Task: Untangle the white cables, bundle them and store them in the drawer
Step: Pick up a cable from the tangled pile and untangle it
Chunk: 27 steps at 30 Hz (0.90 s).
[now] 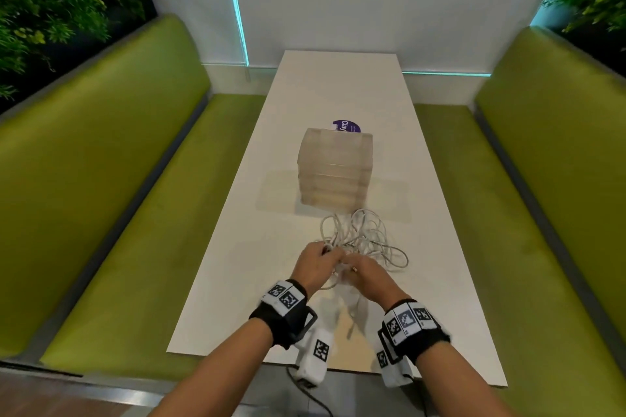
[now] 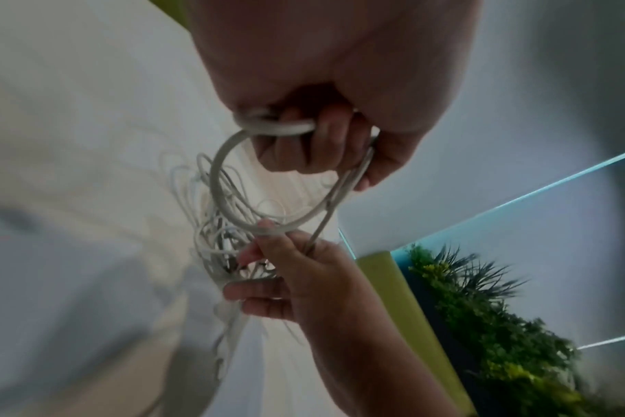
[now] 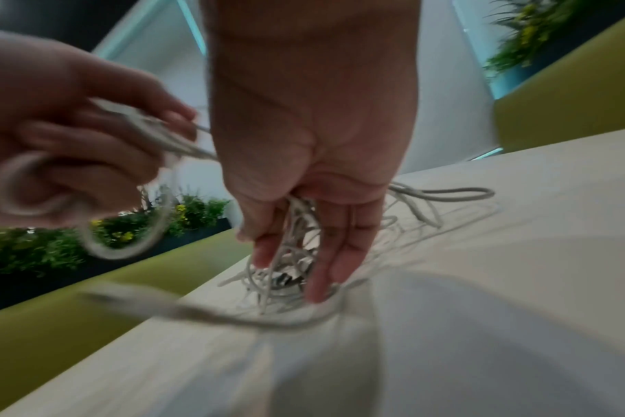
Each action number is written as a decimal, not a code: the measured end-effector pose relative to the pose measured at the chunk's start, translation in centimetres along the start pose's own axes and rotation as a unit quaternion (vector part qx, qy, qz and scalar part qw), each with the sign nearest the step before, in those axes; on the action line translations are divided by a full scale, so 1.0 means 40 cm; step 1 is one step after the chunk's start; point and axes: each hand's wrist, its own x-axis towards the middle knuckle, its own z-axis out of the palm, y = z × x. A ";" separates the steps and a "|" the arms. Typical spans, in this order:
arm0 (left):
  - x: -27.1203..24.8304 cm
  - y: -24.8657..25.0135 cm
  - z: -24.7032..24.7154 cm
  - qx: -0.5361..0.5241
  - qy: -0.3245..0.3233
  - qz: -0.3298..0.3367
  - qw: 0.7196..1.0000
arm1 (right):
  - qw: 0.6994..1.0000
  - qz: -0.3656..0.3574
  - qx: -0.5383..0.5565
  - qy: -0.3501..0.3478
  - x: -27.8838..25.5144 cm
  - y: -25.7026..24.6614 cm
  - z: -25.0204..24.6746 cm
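I can read only one word: "Clay", white letters on a purple round sticker lying on the tabletop just behind the clear drawer box. Smaller print beside it is too small to read. The wristband markers carry patterns, no text.

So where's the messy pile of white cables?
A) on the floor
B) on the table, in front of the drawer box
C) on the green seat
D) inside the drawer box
B: the white cables lie tangled on the table, just on the near side of the clear drawer box, with both hands in them.
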 end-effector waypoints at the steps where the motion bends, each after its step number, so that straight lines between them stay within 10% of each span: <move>1: -0.012 0.010 -0.015 -0.021 0.006 0.000 1.000 | 1.000 0.012 0.019 0.004 0.000 0.003 -0.009; 12: -0.068 0.004 -0.221 -0.016 0.033 0.035 0.999 | 0.992 0.051 0.112 -0.016 -0.021 -0.011 -0.055; 18: -0.124 -0.076 -0.221 0.133 -0.125 0.041 0.982 | 0.989 -0.043 0.143 0.014 -0.112 -0.092 -0.077; 27: -0.177 -0.087 -0.192 0.233 -0.277 0.063 0.930 | 0.970 -0.081 0.106 -0.205 -0.170 -0.161 0.006</move>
